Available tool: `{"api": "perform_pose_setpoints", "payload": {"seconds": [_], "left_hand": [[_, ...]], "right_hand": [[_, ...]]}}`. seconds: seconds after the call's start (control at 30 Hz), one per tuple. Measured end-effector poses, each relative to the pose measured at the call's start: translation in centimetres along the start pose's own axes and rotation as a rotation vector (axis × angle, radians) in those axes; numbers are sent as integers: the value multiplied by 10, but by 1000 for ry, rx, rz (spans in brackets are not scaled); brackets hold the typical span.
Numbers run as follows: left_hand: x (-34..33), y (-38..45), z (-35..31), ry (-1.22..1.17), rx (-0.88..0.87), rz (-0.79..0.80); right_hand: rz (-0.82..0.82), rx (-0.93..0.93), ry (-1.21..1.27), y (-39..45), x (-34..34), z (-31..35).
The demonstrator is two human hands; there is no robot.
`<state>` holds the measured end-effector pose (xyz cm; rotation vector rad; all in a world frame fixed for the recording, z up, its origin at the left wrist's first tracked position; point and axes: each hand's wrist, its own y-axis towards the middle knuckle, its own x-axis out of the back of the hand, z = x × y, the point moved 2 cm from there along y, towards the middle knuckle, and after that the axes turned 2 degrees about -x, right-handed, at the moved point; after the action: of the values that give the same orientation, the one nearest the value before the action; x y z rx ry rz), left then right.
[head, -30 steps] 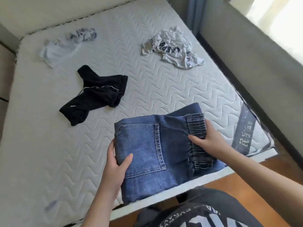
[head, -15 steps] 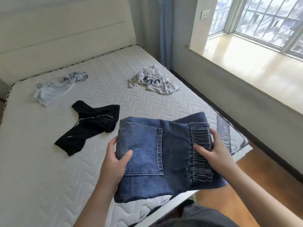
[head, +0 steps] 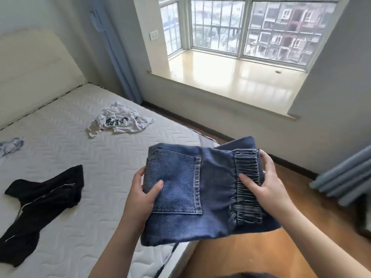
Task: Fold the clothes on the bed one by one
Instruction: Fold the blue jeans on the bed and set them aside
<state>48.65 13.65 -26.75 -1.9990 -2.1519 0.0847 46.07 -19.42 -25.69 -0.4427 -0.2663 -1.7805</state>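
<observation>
Folded jeans (head: 202, 189) held above the bed (head: 84, 197) corner, long axis running left-right: left hand (head: 140, 195) grips the pocket edge, right hand (head: 265, 185) the waistband. Beyond lie the unfolded black garment (head: 40, 199), nearer the left hand, and white shirt (head: 118, 121).

Folded jeans (head: 200, 189) held off the bed (head: 70, 137), left hand (head: 140, 195) gripping pocket side, right hand (head: 265, 185) gripping elastic waistband. On the mattress: black garment (head: 40, 201), white printed shirt (head: 118, 122).
</observation>
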Motion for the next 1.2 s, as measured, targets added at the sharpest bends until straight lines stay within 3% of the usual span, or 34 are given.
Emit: {"api": "perform_pose_setpoints", "payload": {"seconds": [0.3, 0.47, 1.2], "left_hand": [[-216, 19, -21, 67, -21, 239], [-292, 24, -27, 90, -25, 283], [-400, 249, -54, 310, -108, 255]], "right_hand": [[-227, -82, 25, 11, 183, -97], [-284, -144, 16, 27, 241, -128], [-269, -204, -18, 277, 257, -156]]}}
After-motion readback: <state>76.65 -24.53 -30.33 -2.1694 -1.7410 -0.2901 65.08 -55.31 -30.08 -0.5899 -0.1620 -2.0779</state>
